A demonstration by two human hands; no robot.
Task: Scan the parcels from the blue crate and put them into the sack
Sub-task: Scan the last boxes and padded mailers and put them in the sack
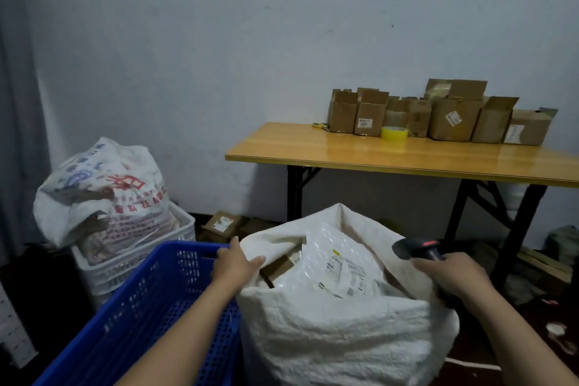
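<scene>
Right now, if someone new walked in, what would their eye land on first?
The bulging white sack in the near middle, with a labelled white mailer on top of its parcels. Next, the blue crate at its left and the black scanner gripped in the right hand. Behind, opened cardboard boxes line the wooden table.

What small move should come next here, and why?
Probably the left hand should reach into the blue perforated plastic crate for another parcel, though none shows in the visible part. It holds none, resting at the rim of the white woven sack, where a white labelled plastic mailer already lies on top; the right hand grips the black handheld scanner.
</scene>
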